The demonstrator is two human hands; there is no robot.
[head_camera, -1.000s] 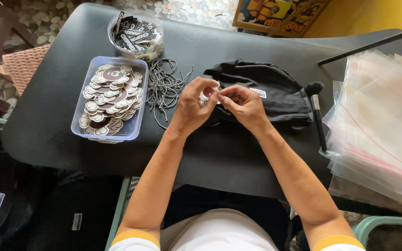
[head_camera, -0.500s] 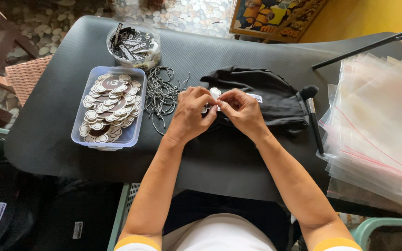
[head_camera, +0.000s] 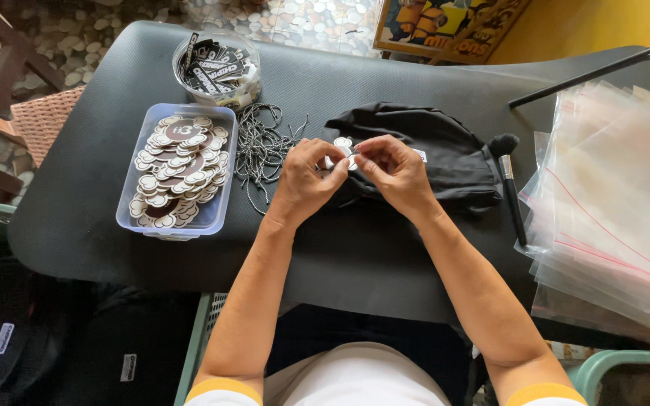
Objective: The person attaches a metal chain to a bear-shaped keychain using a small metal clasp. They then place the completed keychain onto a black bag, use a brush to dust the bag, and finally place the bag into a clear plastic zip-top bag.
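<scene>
My left hand [head_camera: 311, 179] and my right hand [head_camera: 392, 170] meet over the dark table [head_camera: 99, 218], fingertips pinched together on a small white tag [head_camera: 343, 144] with a bit of chain. They hover just in front of a folded black cloth [head_camera: 445, 154]. A loose pile of ball chains [head_camera: 261, 144] lies just left of my left hand. Further left stands a clear rectangular tub [head_camera: 177, 170] full of round white-and-brown tags.
A round clear container [head_camera: 216, 69] of black-and-white tags stands at the back. A black brush [head_camera: 511, 184] lies right of the cloth. A stack of clear zip bags [head_camera: 615, 203] covers the right side. A thin black rod [head_camera: 596, 71] crosses the far right corner. A wicker chair [head_camera: 35, 124] stands left.
Both hands stay pinched on the small tag in front of the black cloth, shifting only slightly. The view has drifted a little.
</scene>
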